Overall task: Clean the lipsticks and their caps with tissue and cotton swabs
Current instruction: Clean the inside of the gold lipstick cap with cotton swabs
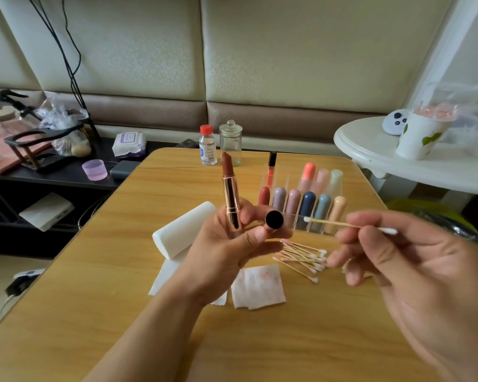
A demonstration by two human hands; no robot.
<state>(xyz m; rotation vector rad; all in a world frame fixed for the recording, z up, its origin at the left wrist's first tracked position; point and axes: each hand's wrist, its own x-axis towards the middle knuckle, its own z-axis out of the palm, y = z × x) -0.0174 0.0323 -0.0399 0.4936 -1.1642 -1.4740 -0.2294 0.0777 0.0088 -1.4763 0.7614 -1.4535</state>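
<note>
At lower right, the right hand (392, 260) pinched a cotton swab (348, 224). At centre, the left hand (232, 244) gripped an upright lipstick (230, 188) and apparently its cap (274, 219), above tissue (257, 289) and spare swabs (301, 255). Farther up, the organizer (301, 199).

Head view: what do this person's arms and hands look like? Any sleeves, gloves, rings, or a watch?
Both arms are bare up to the frame edge, with no sleeves showing. The left hand and the right hand have no gloves. No rings, watch, bracelet or other markings are visible on the fingers or wrists. The nails that show are short and appear unpainted. The right hand looks slightly blurred.
</note>
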